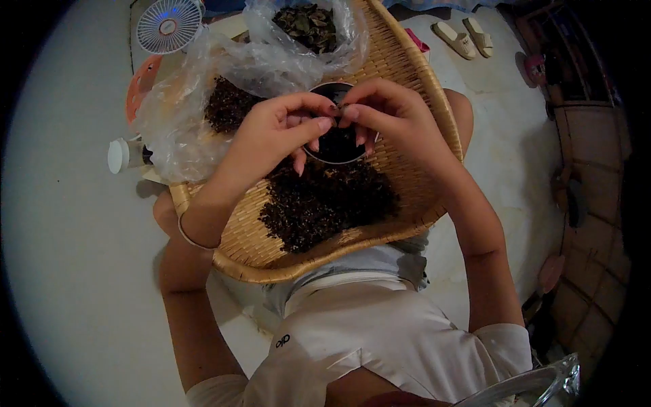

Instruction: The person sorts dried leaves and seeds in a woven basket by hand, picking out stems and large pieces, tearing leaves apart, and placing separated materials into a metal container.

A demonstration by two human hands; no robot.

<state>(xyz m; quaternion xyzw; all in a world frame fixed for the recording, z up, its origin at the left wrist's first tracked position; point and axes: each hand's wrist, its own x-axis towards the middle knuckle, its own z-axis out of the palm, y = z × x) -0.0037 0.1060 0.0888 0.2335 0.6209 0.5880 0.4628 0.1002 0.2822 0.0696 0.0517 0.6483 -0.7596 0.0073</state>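
My left hand and my right hand meet fingertip to fingertip over a round metal-rimmed bowl. Thumb and forefinger of each hand are pinched together around a tiny dark piece, too small to name. Dark bits lie inside the bowl, partly hidden by my fingers. The bowl stands on a woven bamboo tray across my lap. Just in front of it, nearer my body, spreads a heap of dark, dried plant bits.
Behind my left hand, a clear plastic bag holds more dark dried bits. Another bag at the back contains dried leaves. A small fan, a white-lidded jar and slippers are on the floor around the tray.
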